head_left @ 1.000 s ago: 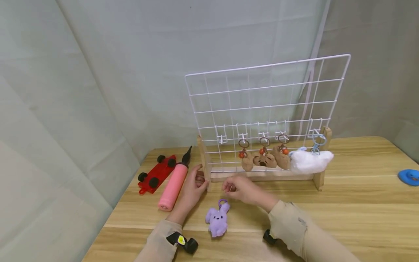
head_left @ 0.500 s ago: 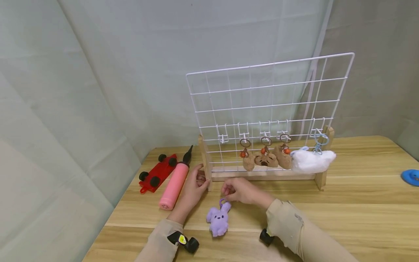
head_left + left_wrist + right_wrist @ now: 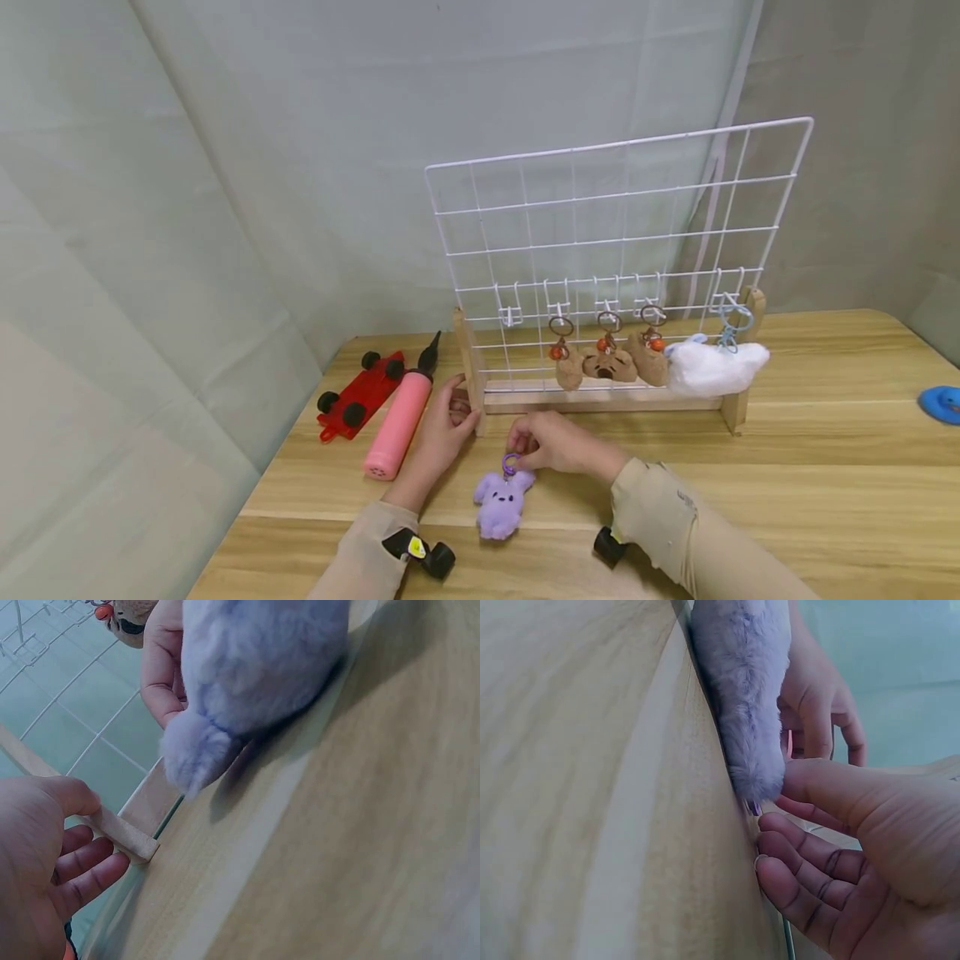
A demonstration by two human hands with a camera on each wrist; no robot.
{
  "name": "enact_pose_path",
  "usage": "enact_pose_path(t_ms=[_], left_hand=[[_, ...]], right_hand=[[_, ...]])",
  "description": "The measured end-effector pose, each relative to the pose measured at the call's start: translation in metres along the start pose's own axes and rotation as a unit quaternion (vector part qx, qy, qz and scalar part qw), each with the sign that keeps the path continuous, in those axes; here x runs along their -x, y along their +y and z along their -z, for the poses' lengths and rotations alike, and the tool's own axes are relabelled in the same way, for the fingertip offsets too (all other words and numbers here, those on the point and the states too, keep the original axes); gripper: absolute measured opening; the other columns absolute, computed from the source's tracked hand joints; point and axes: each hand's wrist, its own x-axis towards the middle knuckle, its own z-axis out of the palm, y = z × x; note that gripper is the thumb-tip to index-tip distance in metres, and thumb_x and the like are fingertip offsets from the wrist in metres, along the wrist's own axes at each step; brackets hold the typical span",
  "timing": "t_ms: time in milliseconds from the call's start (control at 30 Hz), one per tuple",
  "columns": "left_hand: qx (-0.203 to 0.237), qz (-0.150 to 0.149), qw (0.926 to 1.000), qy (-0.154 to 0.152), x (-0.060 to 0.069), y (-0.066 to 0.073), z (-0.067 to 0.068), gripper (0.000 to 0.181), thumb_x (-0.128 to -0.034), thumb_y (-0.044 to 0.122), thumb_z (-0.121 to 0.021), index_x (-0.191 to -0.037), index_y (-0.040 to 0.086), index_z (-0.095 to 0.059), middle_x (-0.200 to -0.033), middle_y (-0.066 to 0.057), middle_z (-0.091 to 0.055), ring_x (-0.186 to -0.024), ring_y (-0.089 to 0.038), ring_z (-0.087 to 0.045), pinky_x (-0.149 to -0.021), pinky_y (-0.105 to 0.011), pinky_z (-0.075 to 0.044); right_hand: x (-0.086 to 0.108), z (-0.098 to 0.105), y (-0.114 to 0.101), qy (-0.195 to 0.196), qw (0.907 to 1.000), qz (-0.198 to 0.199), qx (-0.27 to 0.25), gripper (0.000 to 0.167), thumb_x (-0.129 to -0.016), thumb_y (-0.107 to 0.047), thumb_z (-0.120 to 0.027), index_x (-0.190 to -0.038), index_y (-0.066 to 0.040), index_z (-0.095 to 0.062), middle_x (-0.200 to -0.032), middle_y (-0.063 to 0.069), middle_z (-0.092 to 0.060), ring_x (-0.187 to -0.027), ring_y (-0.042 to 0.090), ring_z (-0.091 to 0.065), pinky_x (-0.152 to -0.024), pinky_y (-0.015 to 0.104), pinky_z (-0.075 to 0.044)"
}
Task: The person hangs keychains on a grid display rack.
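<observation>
A purple plush rabbit keychain (image 3: 501,507) lies face up on the table, its purple ring (image 3: 512,463) standing at the top. My right hand (image 3: 558,442) pinches at that ring; in the right wrist view its thumb (image 3: 817,784) touches the ear while the other fingers are curled below. My left hand (image 3: 442,429) holds the left wooden upright (image 3: 471,371) of the wire grid rack (image 3: 622,200). In the left wrist view the left thumb presses that upright and several fingers (image 3: 90,862) curl loosely. The exact contact on the ring is partly hidden.
Several brown plush keychains (image 3: 609,364) and a white plush (image 3: 716,369) hang from rack hooks; the leftmost hook (image 3: 510,315) is bare. Left of my left hand lie a pink pump (image 3: 397,429) and a red wheeled toy (image 3: 363,396). A blue object (image 3: 941,404) sits far right.
My right hand has come down slightly onto the purple ring, which has turned more upright, and the rabbit's right ear has tipped outward. My left hand stays on the upright.
</observation>
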Motion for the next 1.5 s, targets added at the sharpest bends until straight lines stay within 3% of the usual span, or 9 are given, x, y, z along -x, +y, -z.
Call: enact_pose_path(t_ms=[267,700,967,1500], left_hand=[[0.005,0.012,0.9999,0.003,-0.0007,0.0017,0.0003,0.056,-0.0863,-0.003,-0.065,-0.137,-0.005,-0.040,-0.110,-0.023,-0.060,-0.092,-0.027,-0.061,-0.073,-0.020,-0.054],[0.011,0.005,0.9999,-0.003,0.0006,0.0043,0.0009,0.058,-0.0868,-0.002,-0.065,-0.138,-0.005,-0.037,-0.111,-0.024,-0.059,-0.093,-0.030,-0.061,-0.074,-0.026,-0.055],[0.004,0.013,0.9999,-0.002,-0.0001,0.0025,0.0004,0.058,-0.0863,-0.002,-0.065,-0.138,-0.004,-0.039,-0.109,-0.023,-0.059,-0.091,-0.027,-0.060,-0.071,-0.018,-0.052],[0.014,0.006,0.9999,0.001,0.0009,0.0055,0.0021,0.058,-0.0871,-0.001,-0.065,-0.138,-0.005,-0.039,-0.110,-0.024,-0.059,-0.093,-0.029,-0.060,-0.073,-0.021,-0.053]], right_hand=[[0.0000,-0.0007,0.0011,-0.008,0.9997,0.008,0.020,0.014,-0.079,-0.012,-0.076,-0.090,-0.011,-0.067,-0.081,-0.002,-0.066,-0.071,-0.001,-0.053,-0.066,0.016,-0.046],[0.0004,-0.0042,0.0025,0.001,0.9980,0.017,0.061,0.014,-0.078,-0.013,-0.076,-0.088,-0.014,-0.067,-0.079,-0.003,-0.063,-0.071,0.001,-0.051,-0.068,0.016,-0.044],[0.0001,-0.0055,0.0033,0.006,0.9979,0.015,0.064,0.016,-0.076,-0.010,-0.075,-0.087,-0.013,-0.065,-0.080,-0.003,-0.061,-0.073,0.003,-0.051,-0.069,0.017,-0.044],[0.0014,-0.0052,0.0008,0.000,0.9991,0.001,0.042,0.020,-0.076,-0.006,-0.074,-0.088,-0.011,-0.059,-0.073,-0.003,-0.060,-0.067,0.001,-0.049,-0.063,0.016,-0.043]])
